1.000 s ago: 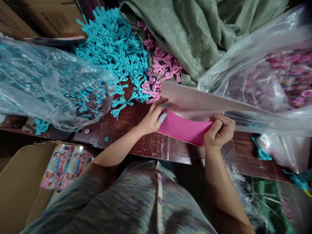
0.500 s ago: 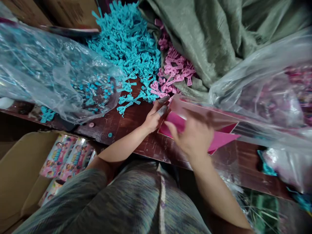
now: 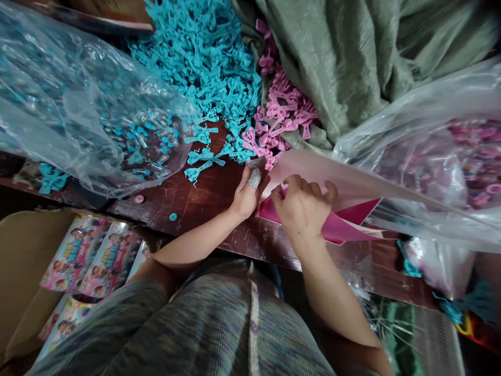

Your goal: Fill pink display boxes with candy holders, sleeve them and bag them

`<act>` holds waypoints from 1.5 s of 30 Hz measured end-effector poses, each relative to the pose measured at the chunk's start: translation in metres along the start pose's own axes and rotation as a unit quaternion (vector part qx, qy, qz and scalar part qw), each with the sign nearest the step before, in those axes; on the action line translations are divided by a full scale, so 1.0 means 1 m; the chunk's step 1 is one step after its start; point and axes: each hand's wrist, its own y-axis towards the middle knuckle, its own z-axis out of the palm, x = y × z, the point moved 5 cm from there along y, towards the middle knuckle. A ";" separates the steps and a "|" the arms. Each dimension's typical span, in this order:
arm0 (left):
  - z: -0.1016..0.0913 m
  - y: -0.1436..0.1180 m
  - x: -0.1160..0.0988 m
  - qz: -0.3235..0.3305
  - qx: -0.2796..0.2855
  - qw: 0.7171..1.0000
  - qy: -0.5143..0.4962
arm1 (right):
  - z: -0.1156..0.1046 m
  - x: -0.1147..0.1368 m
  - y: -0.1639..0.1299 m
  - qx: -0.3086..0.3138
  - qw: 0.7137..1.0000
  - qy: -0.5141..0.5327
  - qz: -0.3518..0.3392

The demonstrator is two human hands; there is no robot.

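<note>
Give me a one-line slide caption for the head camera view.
Both hands, left hand and right hand, work a pink card sheet beside turquoise plastic pieces.

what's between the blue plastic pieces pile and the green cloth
A smaller heap of pink plastic pieces lies between the blue pile and the green cloth, in the head view.

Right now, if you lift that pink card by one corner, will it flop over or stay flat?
The pink card would probably bend rather than stay flat: its upper flap already curves where the right hand and left hand hold it. It looks thin, so likely light. Its smooth face may slide easily on the wooden table.
</note>
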 end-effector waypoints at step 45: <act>0.054 0.028 0.018 0.284 0.216 0.590 0.724 | 0.068 -0.163 -0.044 -0.003 0.994 0.082 0.067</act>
